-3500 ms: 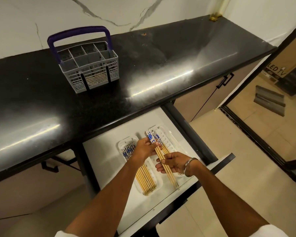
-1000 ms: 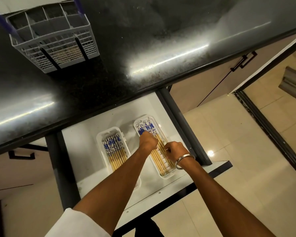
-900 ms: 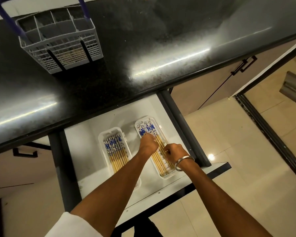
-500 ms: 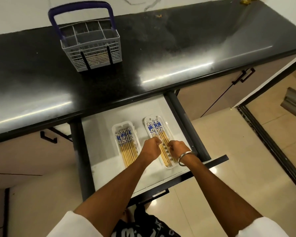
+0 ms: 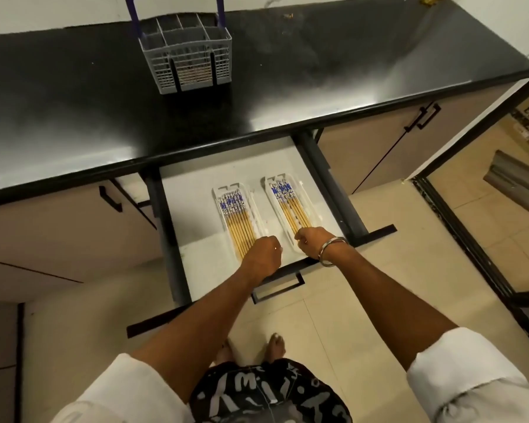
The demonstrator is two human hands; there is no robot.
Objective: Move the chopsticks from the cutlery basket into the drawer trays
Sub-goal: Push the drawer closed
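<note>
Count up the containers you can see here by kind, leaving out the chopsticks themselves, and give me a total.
Cutlery basket on the counter: 1
White trays in the open drawer: 2, the left tray and the right tray, both holding chopsticks
Total: 3 containers
</note>
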